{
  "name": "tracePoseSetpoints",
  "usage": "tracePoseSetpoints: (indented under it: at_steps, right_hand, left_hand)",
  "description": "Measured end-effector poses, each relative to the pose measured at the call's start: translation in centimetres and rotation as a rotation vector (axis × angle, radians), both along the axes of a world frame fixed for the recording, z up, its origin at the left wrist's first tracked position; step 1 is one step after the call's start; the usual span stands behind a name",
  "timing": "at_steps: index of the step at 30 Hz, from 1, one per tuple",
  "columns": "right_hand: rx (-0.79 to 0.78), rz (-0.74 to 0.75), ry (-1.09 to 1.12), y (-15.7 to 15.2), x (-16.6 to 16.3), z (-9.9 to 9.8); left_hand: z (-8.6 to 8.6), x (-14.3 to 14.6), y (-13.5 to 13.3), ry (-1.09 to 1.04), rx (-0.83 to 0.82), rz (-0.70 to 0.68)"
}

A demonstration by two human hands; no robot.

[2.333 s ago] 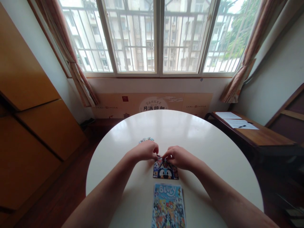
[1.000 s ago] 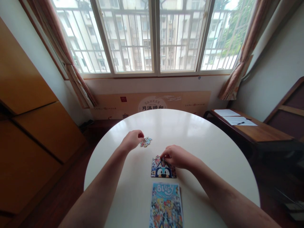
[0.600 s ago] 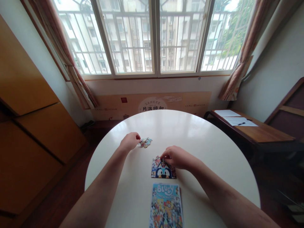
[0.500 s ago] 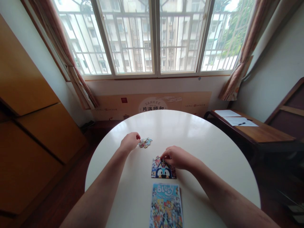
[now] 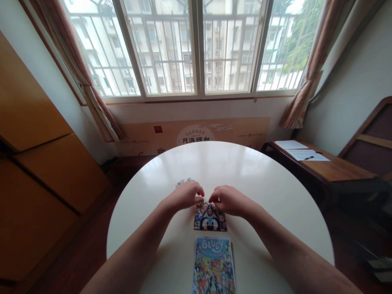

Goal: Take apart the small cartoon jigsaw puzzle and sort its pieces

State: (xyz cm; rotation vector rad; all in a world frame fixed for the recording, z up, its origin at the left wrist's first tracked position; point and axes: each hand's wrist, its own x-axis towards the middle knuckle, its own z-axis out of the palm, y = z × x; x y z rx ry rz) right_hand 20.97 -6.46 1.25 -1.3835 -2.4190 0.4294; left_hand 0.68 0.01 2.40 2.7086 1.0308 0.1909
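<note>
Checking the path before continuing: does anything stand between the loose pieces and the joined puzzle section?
Yes: in this view the left hand lies between the loose pieces and the joined puzzle section. Nothing else visible stands there.

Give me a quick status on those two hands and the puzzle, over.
Left hand and right hand at far edge of puzzle; grip unclear. Puzzle flat on white table, printed sheet on its near side. Left hand partly hides loose pieces.
</note>
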Motion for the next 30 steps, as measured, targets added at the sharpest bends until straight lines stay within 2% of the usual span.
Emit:
tracePoseSetpoints:
  at_steps: [10, 22, 30]
  right_hand:
    - [-0.009, 0.010, -0.035, 0.1, 0.0, -0.4]
    - [-0.027, -0.005, -0.046, 0.1, 0.0, -0.5]
    - [-0.041, -0.002, -0.057, 0.1, 0.0, -0.3]
  left_hand:
    - [0.8, 0.5, -0.9, 0.070, -0.079, 0.004]
    - [0.3, 0.6, -0.4, 0.036, -0.139, 0.047]
    - [-0.7, 0.0, 0.8, -0.044, -0.284, 0.025]
